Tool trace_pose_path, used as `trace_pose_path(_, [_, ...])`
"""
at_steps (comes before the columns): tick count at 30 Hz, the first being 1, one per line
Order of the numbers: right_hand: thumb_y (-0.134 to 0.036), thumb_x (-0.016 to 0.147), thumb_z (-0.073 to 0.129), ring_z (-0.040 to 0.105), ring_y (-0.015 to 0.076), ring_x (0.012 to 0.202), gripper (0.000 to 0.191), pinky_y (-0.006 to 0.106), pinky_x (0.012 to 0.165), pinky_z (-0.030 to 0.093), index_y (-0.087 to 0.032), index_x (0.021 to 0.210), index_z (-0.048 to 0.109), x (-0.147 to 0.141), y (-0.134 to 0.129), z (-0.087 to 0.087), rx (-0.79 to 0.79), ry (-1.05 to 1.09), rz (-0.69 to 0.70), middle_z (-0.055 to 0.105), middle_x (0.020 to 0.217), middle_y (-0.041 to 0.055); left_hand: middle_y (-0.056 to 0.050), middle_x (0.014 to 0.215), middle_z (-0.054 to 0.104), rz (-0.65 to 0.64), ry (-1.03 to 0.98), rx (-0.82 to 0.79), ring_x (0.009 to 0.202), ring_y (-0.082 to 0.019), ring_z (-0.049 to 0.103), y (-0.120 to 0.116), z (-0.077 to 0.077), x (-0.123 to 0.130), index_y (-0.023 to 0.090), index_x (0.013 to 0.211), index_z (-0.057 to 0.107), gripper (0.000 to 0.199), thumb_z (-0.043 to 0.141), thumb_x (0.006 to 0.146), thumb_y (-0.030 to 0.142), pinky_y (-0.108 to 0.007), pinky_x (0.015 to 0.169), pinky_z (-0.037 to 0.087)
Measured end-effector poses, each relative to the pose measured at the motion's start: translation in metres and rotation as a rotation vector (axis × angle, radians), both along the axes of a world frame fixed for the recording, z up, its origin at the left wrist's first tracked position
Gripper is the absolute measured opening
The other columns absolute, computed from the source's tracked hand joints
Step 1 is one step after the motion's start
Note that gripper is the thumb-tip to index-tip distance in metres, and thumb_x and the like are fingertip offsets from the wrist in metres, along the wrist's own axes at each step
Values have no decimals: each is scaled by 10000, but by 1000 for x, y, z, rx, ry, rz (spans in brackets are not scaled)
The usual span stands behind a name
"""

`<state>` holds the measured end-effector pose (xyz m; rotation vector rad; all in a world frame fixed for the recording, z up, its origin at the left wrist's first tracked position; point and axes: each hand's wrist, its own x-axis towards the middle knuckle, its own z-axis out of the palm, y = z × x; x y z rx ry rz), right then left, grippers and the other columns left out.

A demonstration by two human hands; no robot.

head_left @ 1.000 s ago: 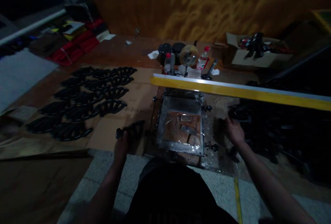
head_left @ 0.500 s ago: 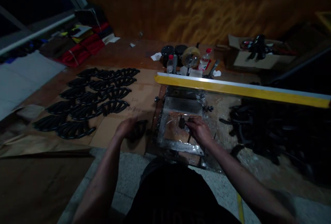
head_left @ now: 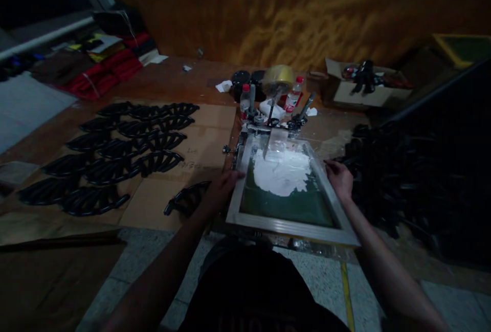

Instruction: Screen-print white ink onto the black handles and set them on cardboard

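Frame (head_left: 287, 226) lowered; hands (head_left: 341, 179) seemingly flank it.

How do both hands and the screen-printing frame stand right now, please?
Left hand at left rim of the screen-printing frame; right hand by right rim, contact unclear for both. White paste on green mesh. Close by, left: ribbed black piece.

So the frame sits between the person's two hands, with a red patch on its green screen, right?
Not quite: the head view shows that the patch on the green screen is white, not red. The frame does sit between the left hand and the right hand.
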<state>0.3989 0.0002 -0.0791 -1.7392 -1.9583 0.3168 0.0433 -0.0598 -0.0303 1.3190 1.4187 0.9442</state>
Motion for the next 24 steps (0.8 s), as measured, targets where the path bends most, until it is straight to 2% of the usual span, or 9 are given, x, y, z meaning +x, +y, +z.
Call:
trace_pose_path(2, [-417,944,414,568,323,1104,461,491,919,479,-170,1279,612,-12,19,15,150,5,-94,574,1253,191,-86,959,728,-39,27,-112,849,-229,665,-13,-34,-2,142,1267,635,542,544,858,485,-345,772,537])
trace_pose_path(4, [-393,865,573,482,345,1229,547,496,983,436,-155,1356,538,-46,35,28,234,-63,-62,470,1403,201,-87,914,720,-46,47,-172,802,-229,657,-17,-63,0,119,1417,503,657,567,847,439,-360,761,536])
trace_pose_path(6, [-325,816,649,465,347,1239,551,464,988,421,-154,1330,546,-86,42,39,142,-208,73,489,1400,191,-85,902,716,-38,72,-184,813,-237,657,-17,-82,3,127,1461,450,687,566,854,426,-372,783,534])
trace_pose_path(8, [-267,833,628,548,307,1119,370,378,908,449,-166,1189,625,-116,36,42,-61,-324,169,620,1228,159,-93,942,719,-47,82,-181,855,-247,664,-14,-93,4,141,1462,452,676,564,861,430,-378,816,531])
trace_pose_path(11, [-202,874,548,613,253,970,219,301,790,454,-179,1053,671,-129,6,34,-256,-429,304,693,1037,118,-114,1005,721,-63,95,-199,892,-254,676,-12,-98,3,138,1446,467,652,553,873,436,-384,842,527])
trace_pose_path(14, [-123,867,500,609,236,1004,278,297,812,445,-169,1077,675,-114,-25,26,-229,-445,583,693,1080,115,-139,1092,717,-53,79,-215,951,-260,678,-12,-98,2,130,1418,493,628,564,870,427,-379,864,526])
trace_pose_path(17, [-98,820,528,614,218,991,286,288,805,442,-195,1037,688,-101,-29,29,-247,-398,797,705,1040,72,-138,1168,707,-39,36,-203,994,-258,677,-13,-97,3,146,1393,518,596,583,863,412,-366,883,529])
trace_pose_path(20, [-136,823,555,618,218,933,217,291,766,445,-204,976,693,-103,-22,29,-221,-390,703,705,967,62,-134,1103,728,-41,23,-210,950,-254,687,-14,-94,4,132,1395,511,599,574,867,407,-359,853,537])
trace_pose_path(24, [-124,867,510,588,245,985,313,341,818,467,-167,1131,673,-106,-40,11,-76,-370,653,684,1107,125,-102,946,738,-32,32,-243,837,-245,684,-15,-89,4,132,1408,495,627,574,855,416,-363,781,538])
